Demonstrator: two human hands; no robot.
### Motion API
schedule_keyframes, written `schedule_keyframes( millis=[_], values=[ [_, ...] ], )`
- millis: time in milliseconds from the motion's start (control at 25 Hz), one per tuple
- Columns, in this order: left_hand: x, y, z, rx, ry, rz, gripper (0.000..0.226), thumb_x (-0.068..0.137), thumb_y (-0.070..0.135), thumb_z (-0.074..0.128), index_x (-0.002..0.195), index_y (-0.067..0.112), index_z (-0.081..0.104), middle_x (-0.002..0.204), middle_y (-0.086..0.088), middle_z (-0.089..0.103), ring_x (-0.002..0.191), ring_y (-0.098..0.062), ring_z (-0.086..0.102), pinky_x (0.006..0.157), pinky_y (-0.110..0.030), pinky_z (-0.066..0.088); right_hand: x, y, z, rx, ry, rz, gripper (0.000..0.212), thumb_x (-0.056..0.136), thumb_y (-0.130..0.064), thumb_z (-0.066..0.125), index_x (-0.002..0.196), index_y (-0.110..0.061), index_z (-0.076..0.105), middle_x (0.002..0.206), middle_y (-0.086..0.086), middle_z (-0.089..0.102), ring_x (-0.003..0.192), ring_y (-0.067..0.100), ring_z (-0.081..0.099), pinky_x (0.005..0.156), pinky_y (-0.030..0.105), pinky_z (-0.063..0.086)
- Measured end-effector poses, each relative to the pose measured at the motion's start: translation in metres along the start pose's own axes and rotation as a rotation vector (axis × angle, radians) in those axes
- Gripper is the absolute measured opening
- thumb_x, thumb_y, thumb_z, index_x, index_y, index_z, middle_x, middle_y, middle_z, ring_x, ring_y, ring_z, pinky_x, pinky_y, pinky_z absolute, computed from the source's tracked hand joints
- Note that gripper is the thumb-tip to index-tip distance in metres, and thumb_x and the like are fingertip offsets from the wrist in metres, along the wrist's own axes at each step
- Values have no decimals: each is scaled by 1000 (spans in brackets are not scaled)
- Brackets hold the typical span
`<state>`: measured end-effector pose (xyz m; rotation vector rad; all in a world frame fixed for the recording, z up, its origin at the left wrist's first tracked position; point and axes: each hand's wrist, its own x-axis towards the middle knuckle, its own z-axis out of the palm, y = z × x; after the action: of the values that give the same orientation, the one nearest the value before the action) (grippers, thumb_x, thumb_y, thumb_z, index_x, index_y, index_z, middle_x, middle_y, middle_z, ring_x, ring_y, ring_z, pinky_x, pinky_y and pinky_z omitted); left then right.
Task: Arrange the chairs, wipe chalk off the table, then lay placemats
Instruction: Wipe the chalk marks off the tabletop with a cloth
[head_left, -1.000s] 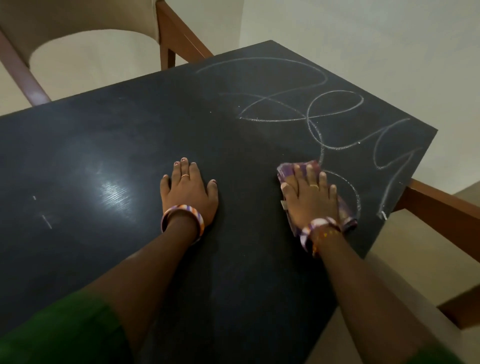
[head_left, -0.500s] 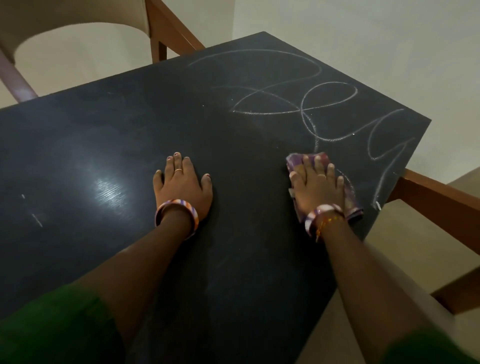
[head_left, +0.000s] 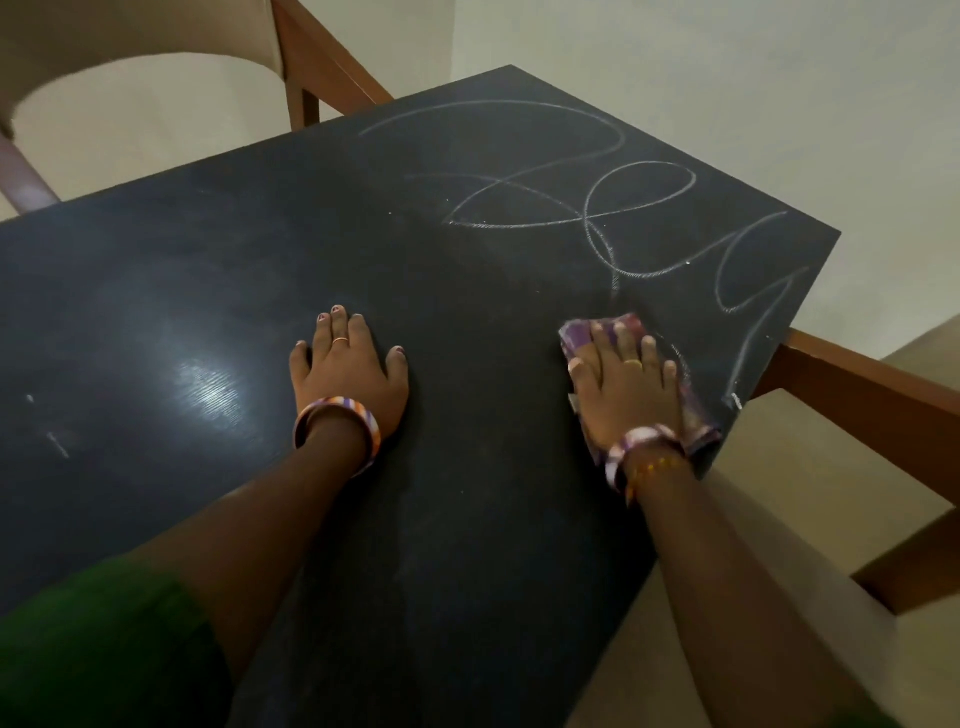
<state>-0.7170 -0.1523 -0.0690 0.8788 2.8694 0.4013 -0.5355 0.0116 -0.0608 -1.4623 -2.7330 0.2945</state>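
Right hand (head_left: 626, 387): flat, fingers straight, pressing purple cloth (head_left: 582, 335) on table (head_left: 467, 519), near right edge | chalk loops (head_left: 571, 197): far right | left hand (head_left: 348, 371): flat, holding nothing | chairs: far left (head_left: 156, 31), right (head_left: 857, 395)

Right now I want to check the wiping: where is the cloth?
In the head view the purple cloth lies flat on the dark table near its right edge, under the right hand, just below the chalk loops.
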Motion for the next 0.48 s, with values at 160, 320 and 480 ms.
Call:
schedule_keyframes(
  millis=[160, 320, 480],
  values=[
    [0, 1, 0, 3, 1, 4, 65, 96, 46, 31, 147, 9, 16, 156, -8, 11, 144, -22, 6, 116, -42, 6, -40, 12, 5, -31, 13, 24, 54, 100, -45, 18, 150, -31, 2, 159, -2, -1, 146, 25, -2, 117, 44, -2],
    [1, 0, 0, 3, 4, 6, 65, 96, 45, 32, 147, 9, 17, 156, -9, 12, 144, -22, 7, 116, -43, 6, 34, 30, -15, 76, 16, 198, 55, 100, -44, 19, 151, -27, 6, 159, 3, 3, 145, 31, 0, 116, 53, 0],
    [1, 0, 1, 16, 4, 4, 65, 96, 45, 32, 147, 8, 18, 156, -9, 12, 144, -23, 8, 116, -43, 7, -26, 31, -3, 3, 25, 251, 56, 100, -45, 18, 151, -26, 5, 159, 3, 2, 145, 32, 0, 116, 53, 1]
  ],
)
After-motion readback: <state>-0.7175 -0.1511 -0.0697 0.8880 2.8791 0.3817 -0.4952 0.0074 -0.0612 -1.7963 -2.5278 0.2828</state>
